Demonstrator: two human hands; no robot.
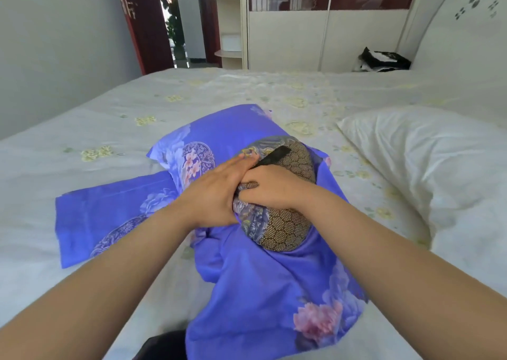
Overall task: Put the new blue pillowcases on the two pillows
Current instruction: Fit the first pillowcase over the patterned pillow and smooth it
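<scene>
While both hands meet over the middle of the bed (90, 129), I see the right hand (270, 185) curled down onto the mesh-patterned pillow (288, 224), its fingers clenched on the pillow's dark netted cover; the left hand (216, 191) lies just beside it and touches it, fingers straight and flat, pressing the blue floral fabric at the pillow's edge; that pillow sits partly inside the blue pillowcase (263, 291), its far end covered and its rounded near end bare at the case's opening, with the loose open end of the case spread toward me across the sheet; a second blue pillowcase (96, 222) lies flat and folded to the left, its near corner tucked under the first; a white pillow (428, 162), uncovered, rests on the right side of the bed, apart from the blue fabric; I note a black-and-white bundle (384, 60) at the far right by the headboard (461, 30), though I cannot tell what it is; beyond the bed stand a white wardrobe (288, 38) and an open dark red door (145, 25).
</scene>
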